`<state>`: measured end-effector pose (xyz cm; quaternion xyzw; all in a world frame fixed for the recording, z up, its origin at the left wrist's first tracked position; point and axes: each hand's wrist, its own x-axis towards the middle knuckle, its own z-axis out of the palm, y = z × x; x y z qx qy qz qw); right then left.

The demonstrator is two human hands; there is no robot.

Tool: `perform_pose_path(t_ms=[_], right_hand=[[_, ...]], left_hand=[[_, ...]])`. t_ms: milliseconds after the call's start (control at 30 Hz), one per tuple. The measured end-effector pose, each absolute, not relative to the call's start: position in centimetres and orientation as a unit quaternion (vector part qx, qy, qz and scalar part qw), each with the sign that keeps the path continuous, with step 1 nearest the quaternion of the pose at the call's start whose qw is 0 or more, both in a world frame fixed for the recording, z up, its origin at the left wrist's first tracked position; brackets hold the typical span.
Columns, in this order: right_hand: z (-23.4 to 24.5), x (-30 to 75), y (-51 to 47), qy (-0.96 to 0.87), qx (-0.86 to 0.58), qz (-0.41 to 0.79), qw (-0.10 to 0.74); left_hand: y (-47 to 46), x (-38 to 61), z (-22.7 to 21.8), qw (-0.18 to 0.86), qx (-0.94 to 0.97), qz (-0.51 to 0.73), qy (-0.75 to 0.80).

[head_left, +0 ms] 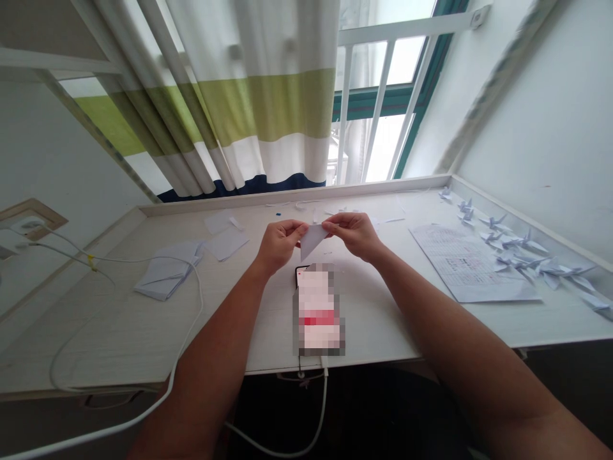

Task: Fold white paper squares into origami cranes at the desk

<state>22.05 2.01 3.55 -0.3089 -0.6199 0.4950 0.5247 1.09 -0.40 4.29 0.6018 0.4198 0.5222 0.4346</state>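
Both my hands hold one small folded piece of white paper (313, 239) above the middle of the desk. My left hand (278, 245) pinches its left edge, fingers closed. My right hand (353, 234) pinches its upper right edge, fingers closed too. The paper hangs as a pointed flap between the two hands. Just below it a phone (318, 310) lies on the desk, its screen blurred out.
A stack of white paper sheets (167, 276) lies at left, with loose sheets (226, 243) beside it. A printed sheet (472, 265) and several folded paper cranes (520, 252) lie at right. A white cable (191, 319) crosses the pale desk (119, 332). A striped curtain and a window stand behind.
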Motion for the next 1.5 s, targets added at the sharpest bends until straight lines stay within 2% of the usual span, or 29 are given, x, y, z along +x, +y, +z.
perform_pose_path(t_ms=[333, 500, 633, 867, 1133, 1333, 1500], right_hand=[[4.4, 22.1, 0.9, -0.624, -0.295, 0.502, 0.521], [7.6, 21.9, -0.5, -0.631, -0.319, 0.434, 0.558], [11.0, 22.3, -2.8, -0.658, -0.319, 0.454, 0.509], [15.1, 22.8, -9.5, -0.712, -0.353, 0.362, 0.488], [18.3, 22.4, -17.0, -0.766, -0.367, 0.242, 0.468], [18.9, 23.3, -20.3, -0.806, -0.373, 0.099, 0.45], [18.5, 25.0, -20.7, -0.771, -0.406, 0.068, 0.486]], left_hand=[[-0.3, 1.1, 4.8, 0.443, 0.59, 0.528, 0.421], [-1.1, 1.2, 7.4, 0.439, 0.59, 0.545, 0.404], [-3.5, 1.3, 10.2, 0.431, 0.618, 0.538, 0.379], [-10.6, 2.7, 13.2, 0.426, 0.655, 0.512, 0.356], [-18.2, 3.1, 15.9, 0.36, 0.656, 0.534, 0.393], [-21.8, 2.4, 16.9, 0.319, 0.638, 0.564, 0.416], [-21.4, 2.5, 16.8, 0.324, 0.634, 0.566, 0.416]])
